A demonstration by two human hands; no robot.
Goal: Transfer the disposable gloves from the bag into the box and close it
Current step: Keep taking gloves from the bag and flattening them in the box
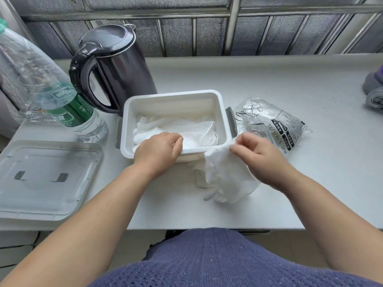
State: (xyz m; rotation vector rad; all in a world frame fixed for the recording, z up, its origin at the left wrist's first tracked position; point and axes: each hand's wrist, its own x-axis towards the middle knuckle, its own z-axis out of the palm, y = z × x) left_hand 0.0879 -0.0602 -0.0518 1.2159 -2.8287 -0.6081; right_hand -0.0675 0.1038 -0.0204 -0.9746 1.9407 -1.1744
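Two hands at the white box (172, 95), with one wad of gloves halfway in.
The clear lid (47, 179) lies at the tabletop's (290, 183) near left corner. The left hand (158, 151) curls over the box's near rim, steadying it above gloves already inside (186, 129). The right hand (256, 154) pinches the wad of disposable gloves (228, 179) draped from the box's near right corner onto the tabletop. The bag (275, 121) lies just right of the box. The film looks light, limp and slippery, so it is best gathered whole at the bunched top.
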